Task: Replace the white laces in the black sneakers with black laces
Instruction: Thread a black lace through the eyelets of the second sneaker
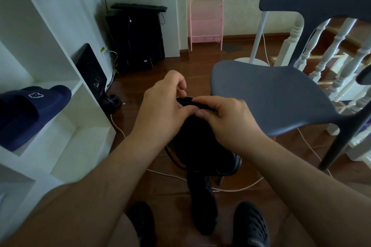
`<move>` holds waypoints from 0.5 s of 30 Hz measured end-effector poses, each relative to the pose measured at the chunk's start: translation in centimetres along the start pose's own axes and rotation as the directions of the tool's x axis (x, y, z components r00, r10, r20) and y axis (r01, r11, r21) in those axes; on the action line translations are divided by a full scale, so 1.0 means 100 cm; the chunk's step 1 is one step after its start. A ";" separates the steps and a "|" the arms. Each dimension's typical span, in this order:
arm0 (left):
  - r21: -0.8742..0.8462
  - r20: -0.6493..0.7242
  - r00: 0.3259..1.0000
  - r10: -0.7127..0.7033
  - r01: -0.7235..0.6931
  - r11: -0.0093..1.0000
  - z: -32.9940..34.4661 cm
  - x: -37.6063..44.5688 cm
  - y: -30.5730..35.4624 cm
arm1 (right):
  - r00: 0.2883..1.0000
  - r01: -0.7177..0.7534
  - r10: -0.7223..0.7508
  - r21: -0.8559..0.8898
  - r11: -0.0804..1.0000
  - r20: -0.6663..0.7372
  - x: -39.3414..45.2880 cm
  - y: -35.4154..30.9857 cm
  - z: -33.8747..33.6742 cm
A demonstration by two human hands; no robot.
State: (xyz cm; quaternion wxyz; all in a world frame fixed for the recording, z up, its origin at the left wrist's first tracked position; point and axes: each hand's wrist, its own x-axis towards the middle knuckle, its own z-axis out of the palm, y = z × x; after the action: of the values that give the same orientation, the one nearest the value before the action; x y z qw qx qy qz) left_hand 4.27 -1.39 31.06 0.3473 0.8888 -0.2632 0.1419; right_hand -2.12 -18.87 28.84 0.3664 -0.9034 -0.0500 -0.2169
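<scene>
2 hands (160, 104) (226, 118) pinch black lace (185, 100) over black sneaker (200, 146).

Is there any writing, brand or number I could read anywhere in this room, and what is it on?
No text is readable.
Navy blue slipper on the white shelf: a white flower-shaped emblem, no letters.
Black monitor leaning by the shelf: small yellow sticker near it, too blurred to read.
Black sneaker in the hands: no legible brand.

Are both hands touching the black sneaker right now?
Touching. The head view shows the left hand and right hand gripping the black sneaker at its top edge.
</scene>
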 end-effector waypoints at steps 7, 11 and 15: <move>-0.059 0.049 0.999 0.002 0.000 0.998 0.007 0.001 -0.009 | 0.967 -0.254 0.252 0.206 0.945 0.035 0.007 0.019 0.007; -0.102 0.040 0.999 -0.006 0.010 0.995 0.001 0.001 -0.019 | 0.895 -0.372 0.445 0.492 0.787 -0.036 0.013 0.033 0.001; -0.054 0.200 0.957 -0.209 0.224 0.973 -0.001 -0.003 -0.030 | 0.827 -0.373 0.550 0.616 0.694 -0.119 0.019 0.047 -0.006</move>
State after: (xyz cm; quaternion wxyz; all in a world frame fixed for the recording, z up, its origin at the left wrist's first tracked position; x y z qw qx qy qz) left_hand 5.69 0.64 29.39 0.3674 0.9079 -0.2017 0.0061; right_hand 0.57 -22.84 27.08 0.6641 -0.6919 0.1739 -0.2234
